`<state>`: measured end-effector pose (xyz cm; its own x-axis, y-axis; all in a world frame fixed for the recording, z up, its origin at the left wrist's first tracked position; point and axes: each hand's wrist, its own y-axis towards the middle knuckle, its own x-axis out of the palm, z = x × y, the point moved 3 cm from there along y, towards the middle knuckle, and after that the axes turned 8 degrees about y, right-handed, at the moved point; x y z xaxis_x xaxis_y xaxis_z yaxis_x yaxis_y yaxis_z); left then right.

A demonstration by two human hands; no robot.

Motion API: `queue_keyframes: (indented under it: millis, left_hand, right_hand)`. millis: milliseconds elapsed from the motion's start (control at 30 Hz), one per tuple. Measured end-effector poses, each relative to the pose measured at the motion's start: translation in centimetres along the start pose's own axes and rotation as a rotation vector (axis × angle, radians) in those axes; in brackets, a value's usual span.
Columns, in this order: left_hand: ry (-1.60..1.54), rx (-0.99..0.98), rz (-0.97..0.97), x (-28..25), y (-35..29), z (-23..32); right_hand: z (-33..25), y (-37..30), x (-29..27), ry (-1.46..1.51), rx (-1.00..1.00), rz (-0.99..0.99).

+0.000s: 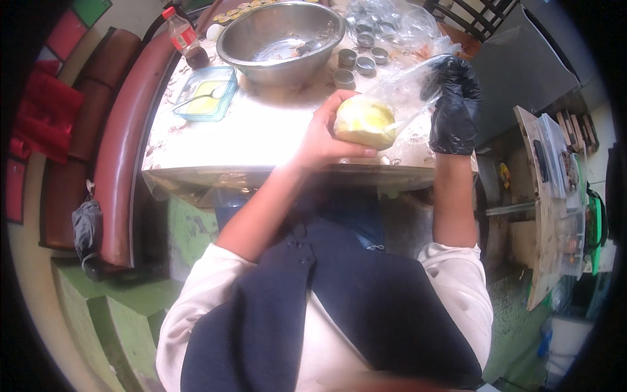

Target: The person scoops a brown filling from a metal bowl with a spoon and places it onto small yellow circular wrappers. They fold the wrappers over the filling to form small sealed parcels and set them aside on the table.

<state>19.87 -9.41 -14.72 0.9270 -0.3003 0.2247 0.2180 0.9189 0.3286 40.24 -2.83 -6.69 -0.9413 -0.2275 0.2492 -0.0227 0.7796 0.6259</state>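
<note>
Black-gloved on the right hand (455, 104) and bare on the left hand (320, 137), had both above the near part of the table (261, 137). Held a rounded yellow lump (364, 124) in the left, with the bare fingers curved around its left side, some along the top and one below, parted only as wide as the lump itself. Gripped clear plastic film (408, 88) in the right, drawn taut from the lump toward the upper right, with the gloved fingers bunched in on its end. Could not tell the spacing of those fingers within the dark glove.

Saw a wide steel bowl (281, 73) farther back, with pale smears inside. Noted small round metal tins (347, 59) just right of it, near a crumpled clear bag (405, 26). Found a clear container (204, 117) with yellow contents left of the bowl, with a spoon (196, 99) across its left rim, and a red-capped bottle (183, 39) just behind.
</note>
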Motion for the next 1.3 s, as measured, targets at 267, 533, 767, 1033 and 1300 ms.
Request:
queue_keyframes:
  millis: [267,533,767,1033,1300]
  left_hand:
    - [0.137,0.069,-0.044,-1.1,-0.7,1.3]
    - [0.495,0.075,-0.089,-2.7,-0.4,4.1]
    - [0.724,0.098,-0.222,-1.2,0.3,5.5]
    - [0.745,0.105,-0.305,-0.8,0.9,4.9]
    - [-0.388,-0.213,-0.112,2.1,-0.5,2.0]
  right_hand:
    - [2.6,1.6,-2.3,0.915,0.783,-0.273]
    - [-5.2,1.9,0.5,-0.499,0.276,-0.627]
    - [-4.4,-0.4,4.9,-0.701,-0.017,-0.999]
    - [-1.6,-1.8,4.3,-0.457,0.018,-0.482]
    - [-1.7,-0.8,2.5,0.152,0.484,-0.118]
